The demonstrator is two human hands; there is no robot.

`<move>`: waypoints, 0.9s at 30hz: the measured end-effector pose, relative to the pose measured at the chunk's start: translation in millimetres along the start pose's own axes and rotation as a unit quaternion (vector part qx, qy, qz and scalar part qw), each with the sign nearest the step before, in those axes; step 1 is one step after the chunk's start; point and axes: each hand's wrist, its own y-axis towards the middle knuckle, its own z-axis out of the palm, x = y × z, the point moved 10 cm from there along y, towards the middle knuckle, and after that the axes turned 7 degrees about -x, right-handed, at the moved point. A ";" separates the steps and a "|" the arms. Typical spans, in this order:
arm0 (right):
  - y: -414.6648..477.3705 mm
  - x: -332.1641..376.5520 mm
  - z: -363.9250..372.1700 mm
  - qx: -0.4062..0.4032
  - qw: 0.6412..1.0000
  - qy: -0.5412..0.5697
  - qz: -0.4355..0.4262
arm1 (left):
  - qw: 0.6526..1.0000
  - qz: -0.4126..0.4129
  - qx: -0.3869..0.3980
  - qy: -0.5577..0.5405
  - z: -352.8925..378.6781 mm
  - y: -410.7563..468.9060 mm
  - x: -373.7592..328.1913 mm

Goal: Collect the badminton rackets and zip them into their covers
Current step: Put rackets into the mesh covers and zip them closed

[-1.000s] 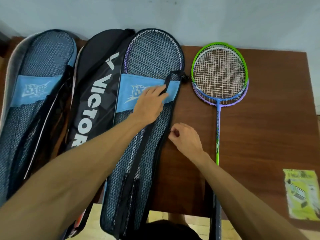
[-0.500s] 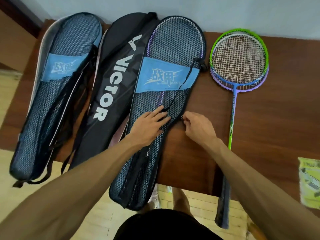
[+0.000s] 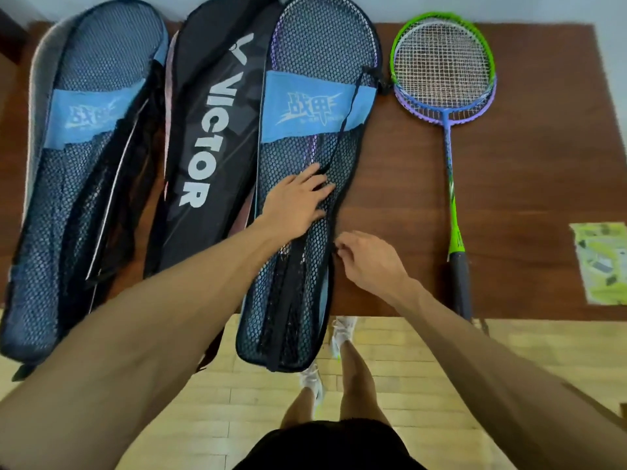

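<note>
Head view: left hand (image 3: 298,198) flat, fingers spread, pressing the mesh cover (image 3: 319,52) on the table (image 3: 526,164) (purple racket (image 3: 312,147) inside). Right hand (image 3: 369,262) pinches the zipper pull (image 3: 336,249) at the cover's right edge. Loose rackets (image 3: 444,72) lie just beside.

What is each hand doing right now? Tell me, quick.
Left hand: open, fingers flat, pressing on the mesh cover.
Right hand: grip closed, pinching the zip pull at that cover's right edge.

The one head-worn camera looked steeply down, close over the desk's (image 3: 529,184) near edge, floor (image 3: 529,354) beneath.
</note>
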 end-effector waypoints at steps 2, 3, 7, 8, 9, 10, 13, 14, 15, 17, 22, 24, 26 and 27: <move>-8.9 -5.4 -7.0 -0.031 0.999 -0.004 0.028 | 1.000 -0.004 -0.006 -0.026 -1.7 -4.9 -4.2; -11.8 -9.8 -10.2 -0.041 0.998 -0.007 0.042 | 0.998 -0.010 -0.015 -0.052 -3.9 -10.3 -7.2; -16.0 -26.0 -17.7 -0.058 0.992 -0.009 0.113 | 0.983 -0.067 -0.083 -0.146 -20.0 -68.9 -17.4; -15.9 -27.5 -18.6 -0.059 0.990 -0.005 0.124 | 0.982 -0.068 -0.084 -0.153 -19.1 -89.1 -23.8; -16.0 -28.4 -19.8 -0.064 0.989 0.005 0.136 | 0.984 -0.061 -0.071 -0.150 -13.8 -108.5 -31.7; -15.8 -29.3 -21.4 -0.071 0.986 0.019 0.147 | 0.988 -0.051 -0.051 -0.136 -5.5 -125.2 -39.5; -14.3 -35.8 -21.9 -0.081 0.980 0.053 0.173 | 0.994 -0.035 -0.021 -0.097 16.0 -146.4 -51.9; -12.7 -38.0 -21.0 -0.079 0.980 0.056 0.171 | 0.995 -0.035 -0.024 -0.093 18.2 -143.6 -52.5; -11.4 -38.6 -20.8 -0.079 0.982 0.056 0.163 | 0.995 -0.031 -0.027 -0.087 20.3 -138.6 -53.0; -11.3 -34.0 -20.6 -0.077 0.988 0.042 0.124 | 0.997 -0.026 -0.025 -0.074 24.7 -128.1 -54.8; -44.1 -9.3 3.7 -0.011 1.000 -0.027 -0.004 | 0.997 -0.033 -0.022 -0.059 28.1 -123.9 -56.0; -61.0 -3.3 8.2 -0.016 0.999 -0.010 -0.032 | 0.998 -0.036 -0.015 -0.055 24.8 -124.1 -56.7; -71.5 2.6 8.3 -0.024 0.998 -0.007 -0.056 | 0.998 -0.039 -0.001 -0.048 23.4 -124.3 -58.3; -74.6 6.3 8.1 -0.021 0.998 -0.016 -0.065 | 0.998 -0.040 0.004 -0.043 23.5 -124.3 -58.5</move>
